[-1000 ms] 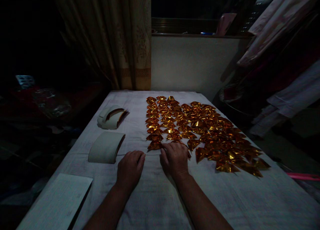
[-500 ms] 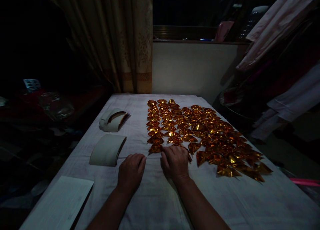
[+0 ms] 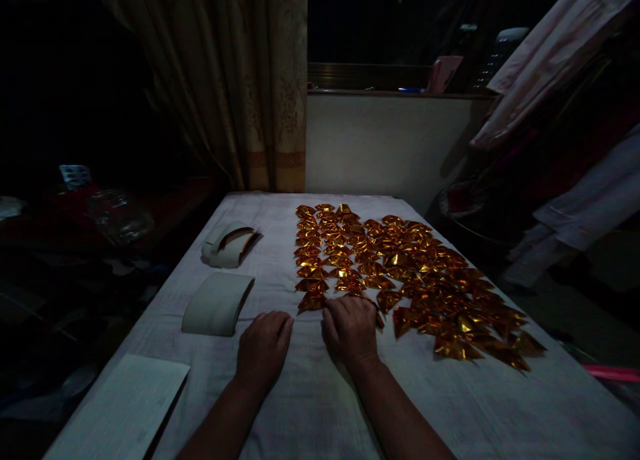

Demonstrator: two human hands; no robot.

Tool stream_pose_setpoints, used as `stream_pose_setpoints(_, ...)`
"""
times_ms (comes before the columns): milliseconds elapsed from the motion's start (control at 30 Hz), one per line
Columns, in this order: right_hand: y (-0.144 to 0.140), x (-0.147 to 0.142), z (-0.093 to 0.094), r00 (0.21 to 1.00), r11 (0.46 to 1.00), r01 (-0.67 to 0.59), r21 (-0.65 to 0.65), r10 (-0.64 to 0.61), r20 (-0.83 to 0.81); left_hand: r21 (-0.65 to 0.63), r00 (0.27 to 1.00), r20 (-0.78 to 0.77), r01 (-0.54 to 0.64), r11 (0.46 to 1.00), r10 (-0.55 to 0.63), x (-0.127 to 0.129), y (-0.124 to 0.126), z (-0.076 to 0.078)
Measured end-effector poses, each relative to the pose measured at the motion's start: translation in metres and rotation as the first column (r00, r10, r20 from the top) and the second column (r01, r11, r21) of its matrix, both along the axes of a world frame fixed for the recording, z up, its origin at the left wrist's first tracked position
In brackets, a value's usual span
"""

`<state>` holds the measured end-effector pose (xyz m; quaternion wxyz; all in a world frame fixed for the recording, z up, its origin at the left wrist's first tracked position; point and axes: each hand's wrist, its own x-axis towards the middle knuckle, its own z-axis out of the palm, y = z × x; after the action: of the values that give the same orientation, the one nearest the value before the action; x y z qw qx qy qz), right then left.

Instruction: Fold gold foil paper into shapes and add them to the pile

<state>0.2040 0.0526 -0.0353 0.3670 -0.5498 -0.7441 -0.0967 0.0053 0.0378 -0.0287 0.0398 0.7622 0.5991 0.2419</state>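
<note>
Bare cloth (image 3: 310, 407) near — foil pieces (image 3: 400, 267) crowd the right

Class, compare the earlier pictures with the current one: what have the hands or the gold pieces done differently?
Nothing visibly changed. The right hand still rests on the nearest folded gold foil pieces; the left hand still lies flat on the white tablecloth.

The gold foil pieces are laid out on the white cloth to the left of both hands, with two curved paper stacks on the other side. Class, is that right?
Not quite. The head view shows the gold foil pieces ahead and to the right of the left hand and right hand; the curved paper stacks lie on the left of the white cloth.
</note>
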Motion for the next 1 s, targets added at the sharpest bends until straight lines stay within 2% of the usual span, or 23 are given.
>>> stream_pose_setpoints(633, 0.0004, -0.0022, -0.0050, 1.000, 0.998, -0.021, 0.057, 0.021, -0.004, -0.009, 1.000, 0.000, -0.031, 0.999, 0.031, 0.0018, 0.0003, 0.0002)
stream_pose_setpoints(1000, -0.0015, 0.0001, -0.0031, 0.999, 0.999, -0.045, 0.030, 0.045, -0.016, -0.023, 0.997, 0.060, -0.049, 0.999, 0.050, 0.0026, -0.0009, 0.0034)
